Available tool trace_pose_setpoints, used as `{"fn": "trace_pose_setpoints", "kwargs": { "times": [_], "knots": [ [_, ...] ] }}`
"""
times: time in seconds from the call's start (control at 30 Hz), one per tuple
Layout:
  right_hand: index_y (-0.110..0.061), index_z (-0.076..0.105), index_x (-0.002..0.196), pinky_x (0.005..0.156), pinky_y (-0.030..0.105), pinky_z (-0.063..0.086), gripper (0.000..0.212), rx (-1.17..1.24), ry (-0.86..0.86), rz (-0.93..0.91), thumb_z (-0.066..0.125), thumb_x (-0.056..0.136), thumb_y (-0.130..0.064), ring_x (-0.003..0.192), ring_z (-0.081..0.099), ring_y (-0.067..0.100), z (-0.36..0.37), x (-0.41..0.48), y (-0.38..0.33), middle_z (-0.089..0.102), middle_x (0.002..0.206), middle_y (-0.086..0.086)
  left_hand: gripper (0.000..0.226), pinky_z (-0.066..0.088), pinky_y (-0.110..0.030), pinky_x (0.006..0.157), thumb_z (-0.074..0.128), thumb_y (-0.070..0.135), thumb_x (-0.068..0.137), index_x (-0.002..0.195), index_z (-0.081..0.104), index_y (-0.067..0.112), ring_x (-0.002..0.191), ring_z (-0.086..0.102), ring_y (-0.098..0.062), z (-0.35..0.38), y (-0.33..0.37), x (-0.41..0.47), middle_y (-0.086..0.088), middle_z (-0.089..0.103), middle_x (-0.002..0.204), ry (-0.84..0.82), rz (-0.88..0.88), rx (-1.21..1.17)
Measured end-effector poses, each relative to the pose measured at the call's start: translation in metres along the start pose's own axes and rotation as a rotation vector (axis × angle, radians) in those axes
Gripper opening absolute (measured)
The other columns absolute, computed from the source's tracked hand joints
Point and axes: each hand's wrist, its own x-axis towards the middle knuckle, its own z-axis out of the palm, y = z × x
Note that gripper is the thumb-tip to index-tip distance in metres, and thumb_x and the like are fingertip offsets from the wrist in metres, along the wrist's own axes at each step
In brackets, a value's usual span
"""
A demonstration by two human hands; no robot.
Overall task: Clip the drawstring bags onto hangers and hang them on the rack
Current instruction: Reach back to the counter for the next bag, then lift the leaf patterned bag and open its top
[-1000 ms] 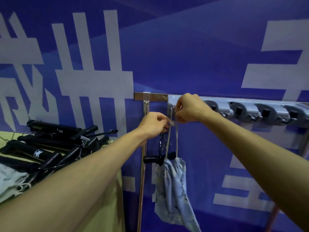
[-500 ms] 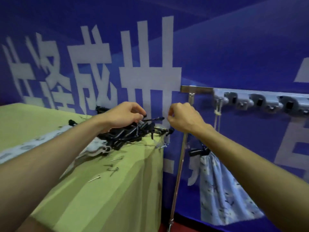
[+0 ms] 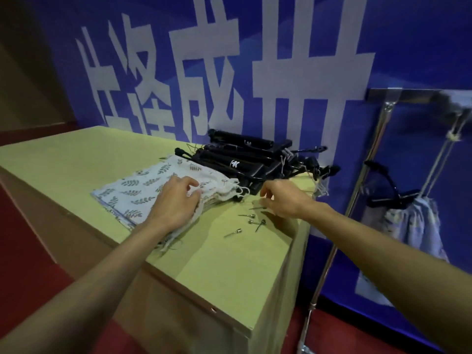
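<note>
A stack of pale drawstring bags point(image 3: 143, 190) with a leaf print lies flat on the green table point(image 3: 224, 272). My left hand point(image 3: 176, 203) rests on the stack's near right edge, its fingers curled at the gathered top of the uppermost bag. My right hand point(image 3: 283, 198) hovers just right of the stack with loosely bent fingers and holds nothing. Behind the bags is a pile of black clip hangers point(image 3: 250, 159). On the rack point(image 3: 398, 98) at the right, one bag point(image 3: 413, 226) hangs by its cord under a black hanger point(image 3: 390, 190).
Several small metal pins point(image 3: 251, 222) lie loose on the table under my right hand. The rack's chrome upright point(image 3: 357, 195) stands close to the table's right edge. A blue banner with white characters covers the wall behind. The floor is red.
My view has swung left and down from the rack to the table. Both hands left the hung bag and came down: the left onto the bag stack, the right above the pins.
</note>
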Motion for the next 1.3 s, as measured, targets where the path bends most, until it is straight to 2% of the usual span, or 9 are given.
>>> {"fn": "trace_pose_setpoints", "kwargs": {
  "times": [0.13,0.4,0.53,0.67,0.83,0.93,1.0,1.2,1.3],
  "knots": [
    [-0.015,0.061,0.107,0.081,0.03,0.046,0.025,0.008,0.012,-0.022,0.064,0.09,-0.034,0.093,0.051,0.015,0.023,0.01,0.006,0.057,0.103,0.001,0.037,0.042,-0.034,0.078,0.041,0.051,0.097,0.1,0.064,0.023,0.095,0.056,-0.021,0.021,-0.015,-0.014,0.002,0.057,0.096,0.089,-0.035,-0.115],
    [-0.019,0.056,0.088,0.07,0.022,0.032,0.008,0.018,0.016,-0.06,0.058,0.095,-0.022,0.084,0.047,0.014,0.038,0.023,0.013,0.054,0.095,0.0,0.033,0.042,-0.031,0.079,0.057,0.048,0.091,0.112,0.069,0.024,0.095,0.054,-0.014,0.026,-0.017,-0.024,0.01,0.057,0.098,0.163,0.024,-0.118],
    [-0.013,0.054,0.099,0.068,0.024,0.037,0.008,0.064,-0.003,-0.002,0.047,0.1,-0.017,0.086,0.051,0.017,0.026,0.024,0.008,0.055,0.098,0.004,0.024,0.046,-0.033,0.066,0.052,0.028,0.098,0.098,0.072,0.016,0.076,0.058,-0.019,0.022,-0.014,-0.022,0.004,0.064,0.091,0.172,-0.012,-0.176],
    [-0.011,0.054,0.099,0.062,0.016,0.04,0.007,0.257,0.143,-0.013,0.049,0.099,-0.016,0.078,0.055,0.01,0.006,0.021,-0.01,0.058,0.087,-0.001,0.023,0.043,-0.014,0.041,0.049,0.026,0.1,0.09,0.069,0.02,0.044,0.05,-0.006,-0.002,-0.003,-0.012,0.001,0.065,0.072,0.058,-0.175,-0.449],
    [-0.007,0.067,0.097,0.066,0.029,0.056,0.013,0.497,0.178,-0.077,0.058,0.095,-0.015,0.07,0.064,0.016,-0.014,0.02,-0.049,0.068,0.081,0.009,0.018,0.05,-0.026,0.058,0.056,0.024,0.096,0.097,0.071,0.013,0.055,0.064,-0.014,-0.031,0.005,0.006,0.0,0.07,0.067,0.033,-0.399,-0.773],
    [-0.011,0.068,0.087,0.072,0.029,0.059,0.015,0.753,0.161,-0.206,0.055,0.096,-0.009,0.07,0.065,0.014,-0.021,0.02,-0.083,0.067,0.078,0.005,0.025,0.052,-0.036,0.081,0.052,0.026,0.096,0.105,0.07,0.01,0.085,0.063,-0.024,-0.043,0.003,0.023,-0.011,0.069,0.095,0.076,-0.389,-0.711],
    [-0.013,0.066,0.084,0.08,0.036,0.06,0.02,0.842,0.14,-0.276,0.052,0.097,-0.008,0.074,0.066,0.017,-0.026,0.024,-0.107,0.067,0.082,0.004,0.034,0.048,-0.036,0.08,0.045,0.03,0.098,0.105,0.069,0.007,0.085,0.059,-0.025,-0.054,0.005,0.03,-0.009,0.063,0.093,0.134,-0.336,-0.653],
    [-0.017,0.068,0.09,0.081,0.027,0.057,0.016,0.668,0.191,-0.439,0.055,0.096,-0.011,0.086,0.068,0.013,-0.056,0.028,-0.147,0.069,0.1,-0.002,0.032,0.043,-0.035,0.078,0.032,0.024,0.105,0.087,0.056,0.012,0.084,0.054,-0.023,-0.098,0.039,0.035,-0.006,0.059,0.084,0.295,-0.129,-0.482],
    [-0.022,0.064,0.084,0.075,0.019,0.056,0.02,0.646,0.278,-0.504,0.054,0.096,-0.009,0.08,0.067,0.001,-0.082,0.016,-0.151,0.067,0.11,-0.005,0.028,0.047,-0.037,0.084,0.034,0.026,0.105,0.097,0.058,0.013,0.09,0.059,-0.022,-0.116,0.065,0.032,-0.008,0.064,0.095,0.297,-0.064,-0.55]
  ]
}}
